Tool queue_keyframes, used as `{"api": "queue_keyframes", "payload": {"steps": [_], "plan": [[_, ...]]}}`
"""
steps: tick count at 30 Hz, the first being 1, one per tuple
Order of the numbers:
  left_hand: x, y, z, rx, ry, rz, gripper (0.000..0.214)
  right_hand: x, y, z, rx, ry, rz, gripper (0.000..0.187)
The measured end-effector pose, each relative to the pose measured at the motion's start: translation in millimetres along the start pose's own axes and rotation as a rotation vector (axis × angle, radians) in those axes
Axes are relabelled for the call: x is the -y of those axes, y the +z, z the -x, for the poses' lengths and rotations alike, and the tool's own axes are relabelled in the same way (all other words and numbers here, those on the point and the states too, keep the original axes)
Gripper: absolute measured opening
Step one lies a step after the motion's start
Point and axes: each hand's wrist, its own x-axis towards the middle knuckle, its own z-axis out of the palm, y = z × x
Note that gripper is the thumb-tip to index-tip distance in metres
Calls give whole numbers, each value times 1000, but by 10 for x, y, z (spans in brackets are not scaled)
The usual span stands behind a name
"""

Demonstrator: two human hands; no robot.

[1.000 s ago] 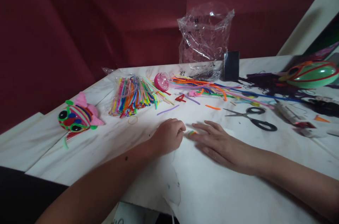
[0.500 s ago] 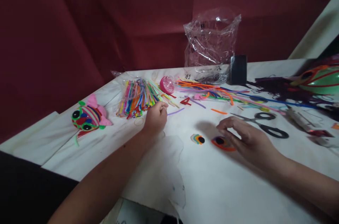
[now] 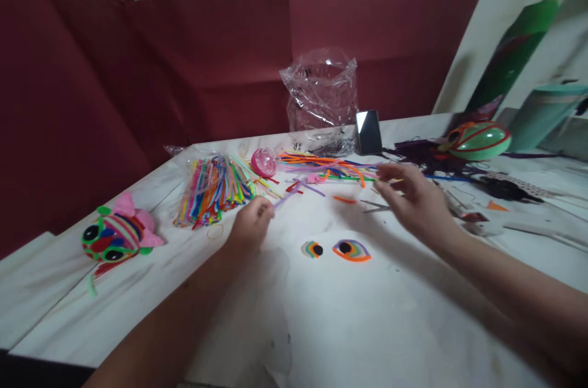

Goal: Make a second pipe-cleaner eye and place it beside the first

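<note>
My left hand [image 3: 250, 223] is closed in a pinch on one end of a purple pipe cleaner [image 3: 288, 193], lifted just off the white table [image 3: 390, 327]. My right hand [image 3: 413, 198] hovers with fingers spread over the scissors [image 3: 376, 207], near a short orange piece [image 3: 344, 199]; it holds nothing and is blurred. Two small coiled pipe-cleaner eyes lie in front of me: a smaller eye [image 3: 312, 249] and a larger orange-rimmed eye [image 3: 351, 249]. A bag of bright pipe cleaners [image 3: 214, 186] lies just beyond my left hand.
A striped pipe-cleaner fish [image 3: 114, 235] lies at the left. At the back are loose pipe cleaners [image 3: 331, 166], a pink ball [image 3: 263, 163], a clear plastic bag [image 3: 321, 91], a dark phone [image 3: 369, 123] and a green ball [image 3: 478, 140]. A rubber band [image 3: 215, 231] lies near my left hand.
My left hand took hold of the purple pipe cleaner and lifted it. My right hand left the two coiled eyes and moved back toward the scissors. The view tilted up.
</note>
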Motion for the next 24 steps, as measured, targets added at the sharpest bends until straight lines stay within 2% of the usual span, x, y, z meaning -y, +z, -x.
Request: {"api": "queue_keyframes", "payload": {"steps": [2,4,7,8,10,12,15,19,22,24], "plan": [[-178,-6,163,125,126,101,12,120,78,99,69,-86,-16,27],[-316,32,337,264,303,124,13,264,161,239,249,-256,-47,33],[-392,108,495,309,447,114,14,394,234,406,449,-489,-10,17],[-386,121,508,314,497,102,14,403,241,431,469,-544,16,13],[-353,121,489,316,599,68,17,387,238,434,482,-606,47,17],[-324,92,446,291,648,46,19,357,226,405,524,-606,46,17],[-332,40,406,240,573,78,18,329,229,379,598,-586,31,17],[-357,36,413,251,553,109,16,313,262,397,515,-604,65,19],[-320,63,411,263,594,67,18,292,255,374,502,-548,124,23],[-286,66,395,271,569,47,18,275,226,330,511,-500,126,24]]}}
